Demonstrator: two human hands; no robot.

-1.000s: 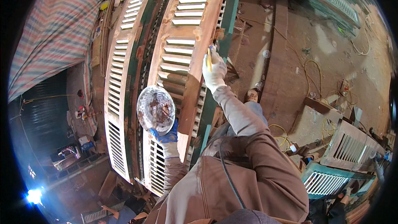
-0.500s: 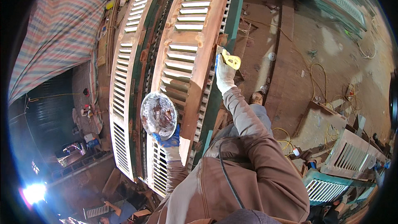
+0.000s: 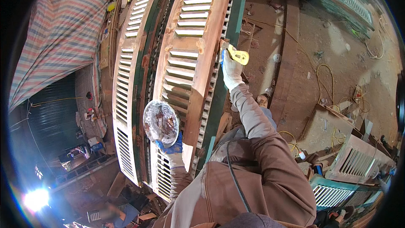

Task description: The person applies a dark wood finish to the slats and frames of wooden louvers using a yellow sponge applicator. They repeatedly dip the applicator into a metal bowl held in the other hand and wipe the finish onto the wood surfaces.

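My left hand (image 3: 173, 143), in a white glove with blue palm coating, grips the near rim of a shiny metal bowl (image 3: 160, 121). Brown paste is smeared inside it. The bowl is tilted above the louvred wooden shutter (image 3: 195, 120). My right hand (image 3: 231, 72), gloved alike, is closed around a putty knife (image 3: 239, 56) with a yellow handle. Its blade is at the shutter's right edge; whether it touches the wood I cannot tell. Bare reddish wood with lighter patches shows on the shutter's frame.
Another louvred shutter (image 3: 119, 80) lies to the left, with green-painted ones beneath. A striped tarp (image 3: 63, 29) hangs far left. Yellow cord (image 3: 331, 82) snakes over the dusty floor at right. More shutters (image 3: 358, 160) lean at lower right. Other people are partly visible along the bottom.
My right hand with the putty knife has moved slightly away and to the right along the shutter's edge. The bowl stays in my left hand, and the whole view has shifted a little.
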